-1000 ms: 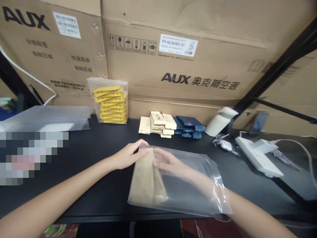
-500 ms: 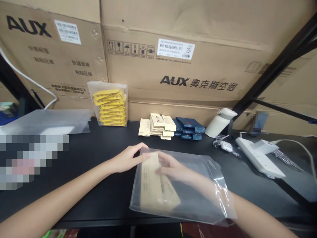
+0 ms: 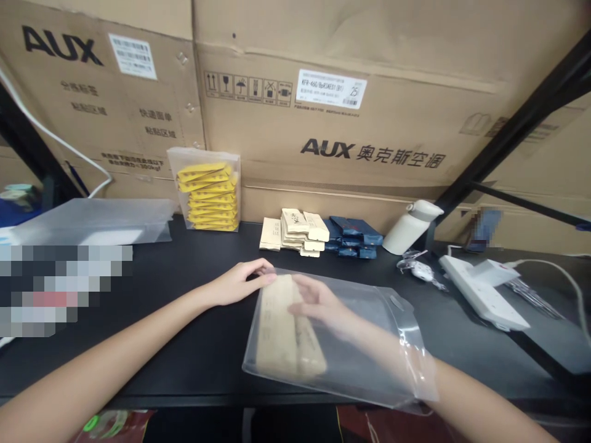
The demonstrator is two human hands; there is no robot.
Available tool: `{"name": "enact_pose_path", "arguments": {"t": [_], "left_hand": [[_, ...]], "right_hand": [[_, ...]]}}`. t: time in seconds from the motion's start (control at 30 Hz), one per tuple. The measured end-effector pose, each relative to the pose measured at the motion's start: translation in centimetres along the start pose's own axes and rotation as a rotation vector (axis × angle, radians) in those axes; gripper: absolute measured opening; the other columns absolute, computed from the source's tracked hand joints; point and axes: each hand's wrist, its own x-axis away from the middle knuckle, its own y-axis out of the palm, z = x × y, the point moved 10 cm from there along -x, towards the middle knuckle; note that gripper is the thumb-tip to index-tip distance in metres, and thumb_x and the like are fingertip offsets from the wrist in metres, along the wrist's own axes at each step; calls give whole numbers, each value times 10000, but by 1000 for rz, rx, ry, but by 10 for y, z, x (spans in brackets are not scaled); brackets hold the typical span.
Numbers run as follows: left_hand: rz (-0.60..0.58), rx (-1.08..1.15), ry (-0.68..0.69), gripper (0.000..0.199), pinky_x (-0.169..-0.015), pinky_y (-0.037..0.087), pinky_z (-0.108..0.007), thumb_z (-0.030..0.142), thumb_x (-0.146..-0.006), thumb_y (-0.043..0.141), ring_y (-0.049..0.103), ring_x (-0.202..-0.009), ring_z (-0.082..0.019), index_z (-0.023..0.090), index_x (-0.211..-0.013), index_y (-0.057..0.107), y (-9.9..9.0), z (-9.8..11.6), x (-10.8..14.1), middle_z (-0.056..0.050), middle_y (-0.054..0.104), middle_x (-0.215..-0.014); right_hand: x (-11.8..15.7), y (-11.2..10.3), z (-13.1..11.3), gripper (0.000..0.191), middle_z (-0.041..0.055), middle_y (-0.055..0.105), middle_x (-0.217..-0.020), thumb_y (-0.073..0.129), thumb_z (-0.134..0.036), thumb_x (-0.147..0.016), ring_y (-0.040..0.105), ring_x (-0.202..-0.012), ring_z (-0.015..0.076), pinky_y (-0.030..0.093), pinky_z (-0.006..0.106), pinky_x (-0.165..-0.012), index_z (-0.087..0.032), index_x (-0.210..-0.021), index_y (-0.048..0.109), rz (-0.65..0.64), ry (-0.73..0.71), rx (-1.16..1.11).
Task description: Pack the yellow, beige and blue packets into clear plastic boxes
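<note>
A clear plastic bag (image 3: 360, 369) lies over the black table (image 3: 194, 351) near its front edge, its open end toward the right, with beige packets (image 3: 279, 326) inside it at the left end. The left hand (image 3: 244, 283) is at the bag's upper left corner, its thumb and bent fingers closed on the plastic there. The right hand (image 3: 323, 304) is inside the bag, the forearm running in through the open end; its fingers are curved and partly open — thumb and forefinger apart — with the tips at the right edge of the packets, and whether they grip them I cannot tell through the cloudy plastic. Beyond the hands, a stack of cream packets (image 3: 295, 231) sits just beside a pile of dark blue packets (image 3: 353, 237), with a pale bottle (image 3: 410, 227) to their right. Left of these, yellow packets (image 3: 212, 200) stand stacked in another clear bag, against a large cardboard box (image 3: 268, 135). A white power strip (image 3: 482, 295) lies at the right.
</note>
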Motion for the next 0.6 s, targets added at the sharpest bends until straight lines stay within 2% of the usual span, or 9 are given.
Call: {"name": "enact_pose_path", "arguments": {"t": [0.13, 0.2, 0.3, 0.4, 0.53, 0.6], "left_hand": [[-10, 8, 15, 319, -861, 452, -348, 461, -937, 458, 600, -926, -215, 185, -1003, 602, 1, 2, 0, -39, 670, -964], [-13, 7, 15, 328, -866, 452, -351, 466, -941, 451, 603, -934, -218, 183, -1006, 603, 1, 2, 0, -43, 672, -977], [-19, -9, 21, 336, -852, 457, -343, 476, -941, 454, 608, -927, -217, 185, -1012, 607, 2, 2, 1, -42, 676, -980], [-12, -13, 29, 325, -846, 456, -336, 464, -946, 446, 610, -931, -215, 189, -1002, 609, 2, 4, 1, -38, 679, -977], [61, -25, 13, 316, -777, 454, -310, 453, -945, 446, 595, -845, -192, 184, -964, 610, -2, 5, 1, -25, 657, -893], [109, -53, -21, 327, -689, 438, -288, 480, -923, 479, 558, -734, -167, 183, -958, 612, -6, 2, 1, -7, 622, -811]], "right_hand": [[-1, 24, -6, 711, 82, 493, -1433, 772, -221, -736, 519, -1273, 251, 472, 429, -1013, -289, -1374, 466, -227, 17, -161], [-3, 27, -10, 748, 88, 487, -1437, 800, -197, -696, 577, -1206, 236, 501, 407, -975, -286, -1364, 476, -257, 0, -167], [-7, 16, -8, 790, 85, 511, -1416, 846, -169, -622, 683, -994, 200, 562, 385, -868, -289, -1325, 507, -131, -29, -48], [-8, 4, -2, 735, 77, 588, -1325, 852, -199, -618, 711, -849, 167, 589, 383, -806, -274, -1276, 534, 11, -27, 7], [-9, 3, -1, 518, 49, 639, -1246, 828, -217, -666, 681, -1017, 188, 559, 400, -909, -248, -1135, 610, 30, -35, -117], [-8, 6, -1, 389, 54, 661, -1205, 819, -221, -689, 684, -1016, 190, 539, 417, -945, -220, -1038, 648, -5, -23, -147]]}}
